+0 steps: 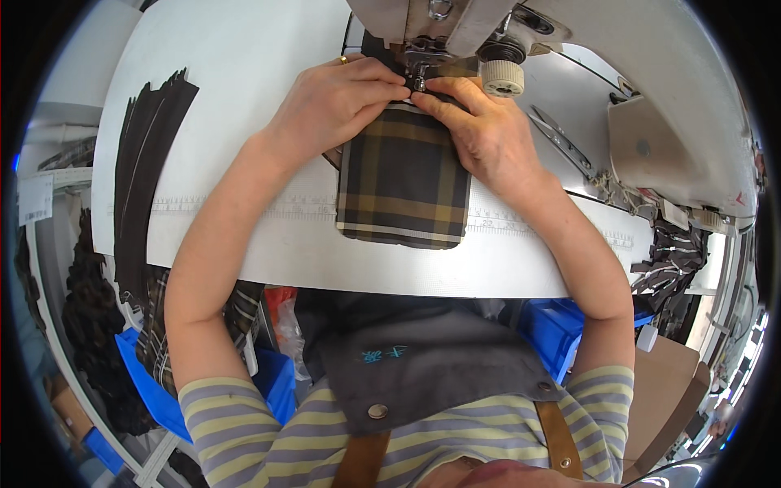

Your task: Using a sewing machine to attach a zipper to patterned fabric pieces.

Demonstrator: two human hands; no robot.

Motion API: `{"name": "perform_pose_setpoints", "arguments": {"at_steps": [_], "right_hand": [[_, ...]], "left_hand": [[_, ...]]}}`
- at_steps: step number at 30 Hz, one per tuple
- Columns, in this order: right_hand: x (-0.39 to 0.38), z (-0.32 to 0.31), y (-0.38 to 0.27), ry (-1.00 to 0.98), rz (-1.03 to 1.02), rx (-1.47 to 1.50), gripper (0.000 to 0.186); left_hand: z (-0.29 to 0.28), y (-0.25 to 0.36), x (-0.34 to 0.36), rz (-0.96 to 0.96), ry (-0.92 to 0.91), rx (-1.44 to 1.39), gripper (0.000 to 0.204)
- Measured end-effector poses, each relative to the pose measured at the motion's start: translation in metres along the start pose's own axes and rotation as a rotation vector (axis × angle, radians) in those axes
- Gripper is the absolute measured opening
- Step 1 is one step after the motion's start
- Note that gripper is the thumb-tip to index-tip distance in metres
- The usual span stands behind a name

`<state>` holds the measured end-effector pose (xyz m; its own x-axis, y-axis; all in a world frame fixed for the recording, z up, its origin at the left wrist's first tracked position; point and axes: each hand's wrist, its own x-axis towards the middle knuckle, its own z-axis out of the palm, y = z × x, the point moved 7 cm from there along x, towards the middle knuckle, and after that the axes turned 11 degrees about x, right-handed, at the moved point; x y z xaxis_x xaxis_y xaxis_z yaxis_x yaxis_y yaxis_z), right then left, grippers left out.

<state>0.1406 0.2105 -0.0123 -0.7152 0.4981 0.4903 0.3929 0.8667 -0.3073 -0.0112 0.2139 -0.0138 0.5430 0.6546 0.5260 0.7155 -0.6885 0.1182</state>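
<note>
A dark plaid fabric piece (404, 175) with olive-brown bands lies flat on the white sewing table. Its far edge is at the presser foot (420, 80) of the sewing machine. My left hand (342, 102) has its fingers together, pinching the fabric's far edge just left of the foot. On the other side, my right hand (492, 134) holds the same edge between thumb and fingers, tips close to the foot. A dark strip lies along this edge, partly hidden by my fingers.
Black zipper strips (150, 163) lie at the left of the table. Metal snips or tweezers (561, 140) rest right of my right hand. The machine head (634, 41) overhangs the upper right. Blue bins (553, 329) sit below the front edge; dark zippered pieces (675, 252) are heaped at right.
</note>
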Motion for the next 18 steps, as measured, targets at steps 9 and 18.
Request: {"name": "perform_pose_setpoints", "arguments": {"at_steps": [9,18], "right_hand": [[0.002,0.000,0.004,0.001,0.037,-0.013,0.045],[0.001,0.004,0.011,0.004,0.083,-0.024,0.040]], "left_hand": [[0.006,-0.009,0.004,-0.022,-0.034,-0.007,0.029],[0.007,-0.011,0.006,-0.054,0.045,-0.047,0.021]]}}
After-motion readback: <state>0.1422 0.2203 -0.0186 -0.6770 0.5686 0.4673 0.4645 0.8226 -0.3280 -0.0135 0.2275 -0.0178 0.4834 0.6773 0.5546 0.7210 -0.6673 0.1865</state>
